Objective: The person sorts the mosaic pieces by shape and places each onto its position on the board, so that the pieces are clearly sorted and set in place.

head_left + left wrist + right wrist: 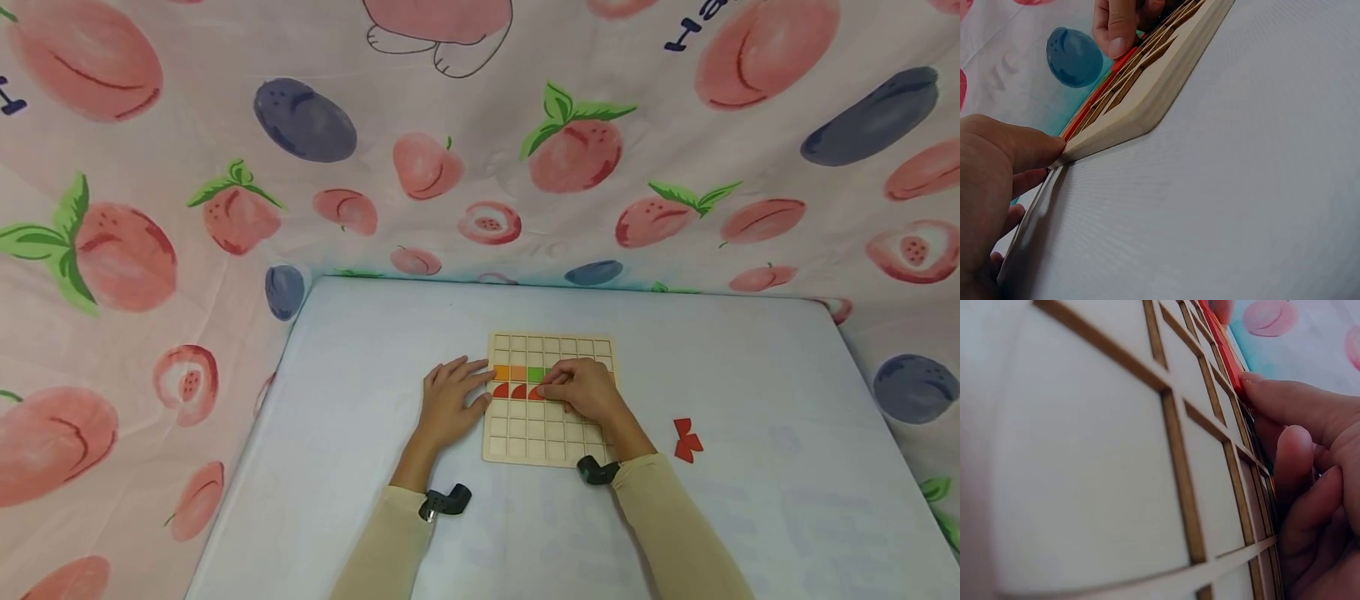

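A wooden grid board (525, 450) lies on the white table. One row holds an orange tile (501, 373), a lighter orange tile (518, 373) and a green tile (536, 374). In the row nearer the person are red curved pieces (501, 391). My right hand (588, 390) is over the board, thumb and fingertips at the third red piece (534, 391); its fingers are curled, and the thumb meets red in the right wrist view. My left hand (448, 404) rests at the board's left edge with fingers spread, its thumb (1041, 147) touching the rim.
Several loose red pieces (687, 442) lie together on the table right of the board. A fruit-printed cloth (480, 167) hangs behind and beside the table (360, 333). Both wrists carry a small black camera (447, 500).
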`<action>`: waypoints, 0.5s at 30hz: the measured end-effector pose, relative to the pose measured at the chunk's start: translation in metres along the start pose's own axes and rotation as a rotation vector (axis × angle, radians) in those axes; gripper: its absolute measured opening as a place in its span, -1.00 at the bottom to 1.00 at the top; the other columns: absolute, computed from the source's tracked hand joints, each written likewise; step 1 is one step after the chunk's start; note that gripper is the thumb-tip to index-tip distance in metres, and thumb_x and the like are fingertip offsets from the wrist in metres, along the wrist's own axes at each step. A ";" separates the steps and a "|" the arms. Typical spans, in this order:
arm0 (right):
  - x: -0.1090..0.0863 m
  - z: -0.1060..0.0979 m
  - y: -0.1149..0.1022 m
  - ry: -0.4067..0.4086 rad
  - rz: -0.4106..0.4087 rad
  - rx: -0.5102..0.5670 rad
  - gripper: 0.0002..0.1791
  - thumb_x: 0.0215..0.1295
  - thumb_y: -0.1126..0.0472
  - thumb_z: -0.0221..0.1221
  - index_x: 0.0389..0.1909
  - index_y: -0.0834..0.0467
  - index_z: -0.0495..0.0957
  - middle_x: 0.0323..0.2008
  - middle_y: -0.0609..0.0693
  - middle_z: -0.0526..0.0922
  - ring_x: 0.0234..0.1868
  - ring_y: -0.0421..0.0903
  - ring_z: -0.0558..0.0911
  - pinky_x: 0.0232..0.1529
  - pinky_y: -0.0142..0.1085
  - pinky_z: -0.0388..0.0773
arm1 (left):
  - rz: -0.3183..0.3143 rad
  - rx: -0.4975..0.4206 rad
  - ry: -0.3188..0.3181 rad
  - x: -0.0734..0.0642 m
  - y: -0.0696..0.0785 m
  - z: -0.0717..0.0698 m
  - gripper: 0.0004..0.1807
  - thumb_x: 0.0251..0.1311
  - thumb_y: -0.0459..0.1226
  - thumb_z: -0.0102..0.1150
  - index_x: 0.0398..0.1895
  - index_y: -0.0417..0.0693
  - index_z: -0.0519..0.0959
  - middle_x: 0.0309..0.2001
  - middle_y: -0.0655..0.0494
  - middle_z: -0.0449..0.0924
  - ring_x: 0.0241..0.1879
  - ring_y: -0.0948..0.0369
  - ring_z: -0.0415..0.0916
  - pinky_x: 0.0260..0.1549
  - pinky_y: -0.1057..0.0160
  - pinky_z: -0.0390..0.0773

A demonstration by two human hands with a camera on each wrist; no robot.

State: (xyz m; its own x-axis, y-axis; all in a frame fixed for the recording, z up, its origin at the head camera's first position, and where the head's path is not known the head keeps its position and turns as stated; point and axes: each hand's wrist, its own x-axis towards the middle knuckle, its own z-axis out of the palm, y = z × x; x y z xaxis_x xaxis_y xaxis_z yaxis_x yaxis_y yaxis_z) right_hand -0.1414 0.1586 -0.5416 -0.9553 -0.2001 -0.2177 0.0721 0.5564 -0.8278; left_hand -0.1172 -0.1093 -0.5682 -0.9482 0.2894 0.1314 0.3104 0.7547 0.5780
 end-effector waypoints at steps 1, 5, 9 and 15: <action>0.000 0.000 0.000 -0.002 0.002 -0.004 -0.85 0.11 0.09 0.50 -0.38 0.04 0.74 -0.53 -0.10 0.72 -0.72 -0.15 0.54 -0.59 -0.31 0.52 | 0.003 0.002 0.004 0.000 0.000 0.000 -0.58 0.33 -0.11 0.23 0.26 0.20 0.64 0.40 0.24 0.50 0.52 0.07 0.19 0.46 -0.23 0.00; -0.001 -0.001 0.001 -0.004 0.014 -0.020 -0.84 0.12 0.08 0.50 -0.37 0.03 0.74 -0.53 -0.10 0.72 -0.70 -0.14 0.57 -0.55 -0.28 0.54 | 0.016 0.005 0.014 0.000 -0.001 0.001 -0.58 0.33 -0.11 0.23 0.25 0.19 0.64 0.39 0.23 0.51 0.51 0.06 0.21 0.45 -0.25 0.03; -0.005 -0.004 0.002 -0.012 0.020 -0.025 -0.83 0.13 0.07 0.50 -0.35 0.03 0.73 -0.51 -0.09 0.71 -0.64 -0.11 0.60 -0.46 -0.27 0.56 | 0.016 0.006 0.007 0.000 -0.001 0.001 -0.57 0.33 -0.10 0.23 0.26 0.20 0.63 0.40 0.24 0.50 0.52 0.06 0.21 0.45 -0.25 0.03; -0.015 -0.019 0.005 0.001 -0.003 -0.043 -0.81 0.15 0.04 0.48 -0.31 0.02 0.74 -0.43 -0.06 0.69 -0.42 -0.09 0.58 -0.33 -0.25 0.53 | 0.015 0.011 0.006 0.000 0.000 -0.002 -0.57 0.34 -0.10 0.22 0.26 0.20 0.63 0.40 0.24 0.50 0.52 0.05 0.21 0.45 -0.25 0.03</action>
State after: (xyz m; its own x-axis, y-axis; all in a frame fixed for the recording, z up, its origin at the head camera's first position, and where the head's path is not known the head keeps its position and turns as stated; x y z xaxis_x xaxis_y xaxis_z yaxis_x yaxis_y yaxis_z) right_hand -0.1319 0.1798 -0.5328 -0.9556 -0.2013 -0.2150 0.0571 0.5897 -0.8056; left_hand -0.1169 -0.1105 -0.5671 -0.9438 0.2970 0.1450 0.3252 0.7568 0.5670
